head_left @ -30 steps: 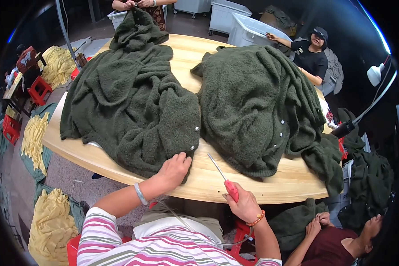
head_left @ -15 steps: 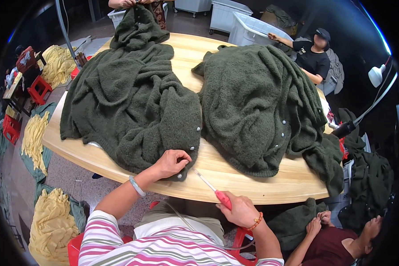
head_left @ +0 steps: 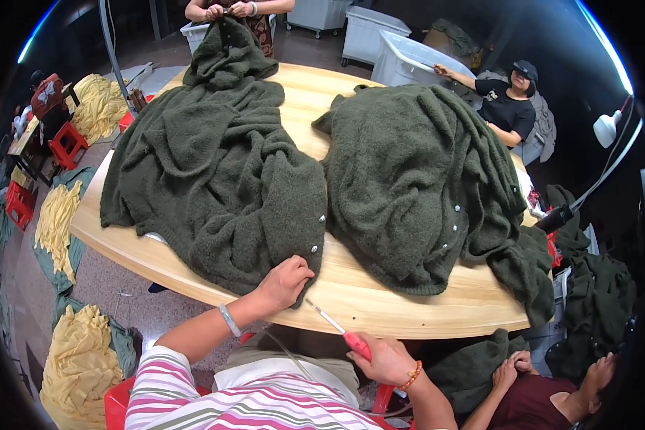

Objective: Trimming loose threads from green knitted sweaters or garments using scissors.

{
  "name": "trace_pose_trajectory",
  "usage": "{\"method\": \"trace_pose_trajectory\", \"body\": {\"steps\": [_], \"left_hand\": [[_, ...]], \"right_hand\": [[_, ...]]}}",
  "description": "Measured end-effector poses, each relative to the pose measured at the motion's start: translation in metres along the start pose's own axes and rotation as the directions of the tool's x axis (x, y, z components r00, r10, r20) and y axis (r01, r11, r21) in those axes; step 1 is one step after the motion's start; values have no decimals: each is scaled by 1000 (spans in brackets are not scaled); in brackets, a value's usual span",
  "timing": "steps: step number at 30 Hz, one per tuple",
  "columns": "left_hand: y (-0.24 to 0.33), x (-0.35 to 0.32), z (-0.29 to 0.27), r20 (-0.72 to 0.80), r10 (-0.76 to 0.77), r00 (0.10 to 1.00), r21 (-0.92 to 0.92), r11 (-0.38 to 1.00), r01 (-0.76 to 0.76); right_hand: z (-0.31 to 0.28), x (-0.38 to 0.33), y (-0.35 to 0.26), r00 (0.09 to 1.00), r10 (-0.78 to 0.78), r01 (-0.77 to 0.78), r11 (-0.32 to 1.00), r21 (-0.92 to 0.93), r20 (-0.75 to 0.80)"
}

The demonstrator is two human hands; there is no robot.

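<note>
Two dark green fuzzy cardigans with pale buttons lie on a round wooden table [head_left: 380, 297]. My left hand [head_left: 285, 282] pinches the near hem of the left cardigan [head_left: 215, 186] at the table's front edge, just below its row of buttons. My right hand [head_left: 385, 360] grips a thin metal tool with a red handle [head_left: 337, 327], its tip pointing up-left toward the hem beside my left hand. The right cardigan [head_left: 416, 179] lies untouched, spilling over the table's right edge.
A person at the far side holds the left cardigan's hood [head_left: 229, 32]. Another person [head_left: 505, 104] sits at the back right by white bins [head_left: 401, 57]. A third [head_left: 545, 390] works on green fabric at the lower right. Yellow fabric piles [head_left: 79, 365] and red stools [head_left: 68, 143] line the left floor.
My left hand has slid down the buttoned edge to the cardigan's bottom hem. My right hand has lowered and brought the tool's tip leftward toward that hem.
</note>
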State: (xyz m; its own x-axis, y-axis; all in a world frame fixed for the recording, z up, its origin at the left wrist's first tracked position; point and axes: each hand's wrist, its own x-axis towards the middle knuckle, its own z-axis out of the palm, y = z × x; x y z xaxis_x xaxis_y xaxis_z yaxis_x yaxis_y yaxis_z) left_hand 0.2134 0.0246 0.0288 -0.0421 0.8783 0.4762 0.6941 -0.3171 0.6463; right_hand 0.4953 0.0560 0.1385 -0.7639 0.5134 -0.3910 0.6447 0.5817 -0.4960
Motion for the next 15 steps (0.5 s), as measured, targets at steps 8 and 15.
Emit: {"method": "trace_pose_trajectory", "body": {"steps": [8, 15], "left_hand": [[18, 15, -3, 58, -18, 998, 85, 996, 13], [2, 65, 2, 10, 44, 999, 464, 885, -43]], "right_hand": [[5, 5, 21, 987, 83, -69, 992, 105, -138], [9, 8, 26, 984, 90, -76, 993, 91, -156]]}}
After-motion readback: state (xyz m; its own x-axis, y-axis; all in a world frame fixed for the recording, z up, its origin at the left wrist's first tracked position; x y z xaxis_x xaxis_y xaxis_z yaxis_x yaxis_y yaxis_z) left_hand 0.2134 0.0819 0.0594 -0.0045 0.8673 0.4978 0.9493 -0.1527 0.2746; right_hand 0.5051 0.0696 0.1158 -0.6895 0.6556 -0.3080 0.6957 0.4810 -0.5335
